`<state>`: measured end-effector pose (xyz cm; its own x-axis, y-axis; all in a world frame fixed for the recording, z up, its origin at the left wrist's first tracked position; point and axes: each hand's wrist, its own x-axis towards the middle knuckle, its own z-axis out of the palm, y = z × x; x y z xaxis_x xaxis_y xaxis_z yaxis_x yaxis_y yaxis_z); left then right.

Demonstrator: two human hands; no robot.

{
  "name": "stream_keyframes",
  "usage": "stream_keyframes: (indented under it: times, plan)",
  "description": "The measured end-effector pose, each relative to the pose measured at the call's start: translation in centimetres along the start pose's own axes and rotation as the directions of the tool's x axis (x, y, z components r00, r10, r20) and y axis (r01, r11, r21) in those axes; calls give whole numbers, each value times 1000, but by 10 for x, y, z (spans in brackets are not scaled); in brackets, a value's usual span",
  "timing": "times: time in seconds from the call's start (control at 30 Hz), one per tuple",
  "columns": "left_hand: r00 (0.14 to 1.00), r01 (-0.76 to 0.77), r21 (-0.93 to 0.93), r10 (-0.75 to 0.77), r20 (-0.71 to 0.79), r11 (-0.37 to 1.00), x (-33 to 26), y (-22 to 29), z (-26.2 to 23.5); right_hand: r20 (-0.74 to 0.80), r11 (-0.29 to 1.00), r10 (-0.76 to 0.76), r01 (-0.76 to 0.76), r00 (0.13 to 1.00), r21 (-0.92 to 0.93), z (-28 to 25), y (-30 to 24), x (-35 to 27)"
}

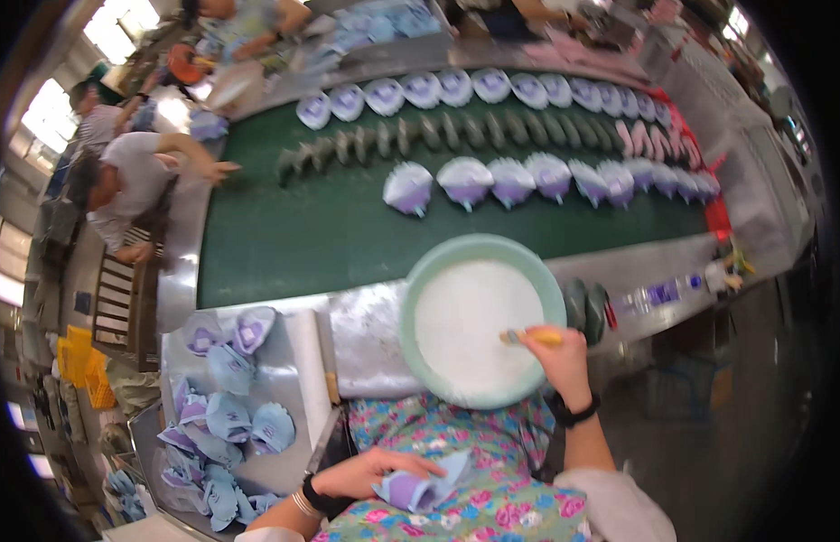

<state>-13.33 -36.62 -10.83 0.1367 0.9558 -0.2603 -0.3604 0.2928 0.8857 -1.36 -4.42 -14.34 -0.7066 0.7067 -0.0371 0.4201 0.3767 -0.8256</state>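
Observation:
In my right hand is a small brush with a yellow handle. Its tip is over the white paste or liquid in a pale green basin. Near my lap, my left hand is closed on a light blue and purple fabric piece. That piece lies over the flowered apron, and its far side is partly under my fingers. A pile of similar blue and purple pieces covers the metal tray at my left.
Beyond the basin, a green belt carries rows of white-purple pieces, dark green pieces and pink ones. Dark pieces and a plastic bottle lie right of the basin. Co-workers work at the far left and back.

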Motion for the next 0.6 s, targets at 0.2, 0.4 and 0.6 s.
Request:
stream_keyframes:
  times: [0.2,0.4,0.6]
  plan:
    - [859,-127,-280,-36,-511,951,16,-5,5,-45,1000,-15,16,999,14,9,7,5]
    - [708,-333,-526,-161,-687,783,52,-24,-19,39,999,-19,21,999,-39,35,30,10]
    - [783,-362,-592,-110,-612,720,69,-41,-39,-18,987,-71,73,997,141,16,-6,9]
